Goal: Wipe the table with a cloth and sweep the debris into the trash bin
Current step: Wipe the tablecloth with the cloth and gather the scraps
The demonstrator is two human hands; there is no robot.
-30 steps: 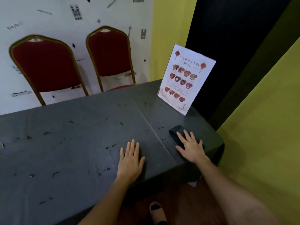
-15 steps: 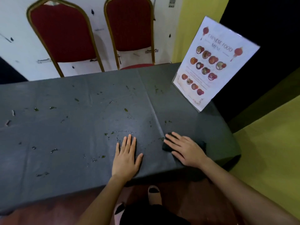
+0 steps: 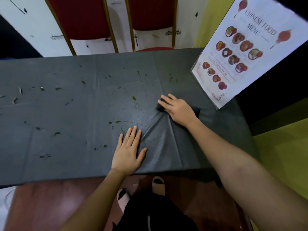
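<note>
A table under a dark grey tablecloth [image 3: 66,160] fills the middle of the view. Small green scraps and droplets of debris [image 3: 134,98] lie scattered over it, mostly left of centre. My right hand [image 3: 177,109] presses flat on a dark cloth [image 3: 197,110], which shows at both sides of the hand, near the table's right end. The tablecloth is bunched into folds just below that hand. My left hand [image 3: 129,150] lies flat and spread on the tablecloth near the front edge, holding nothing. No trash bin is in view.
A standing menu card [image 3: 241,52] leans at the table's far right corner, close to my right hand. Two red chairs with gold frames [image 3: 86,17] stand behind the table against a white wall. My feet [image 3: 157,182] show below the front edge.
My right hand has slid the cloth leftward and away from the front edge, wrinkling the tablecloth. My left hand has stayed flat in place. The camera has tilted downward and closer.
</note>
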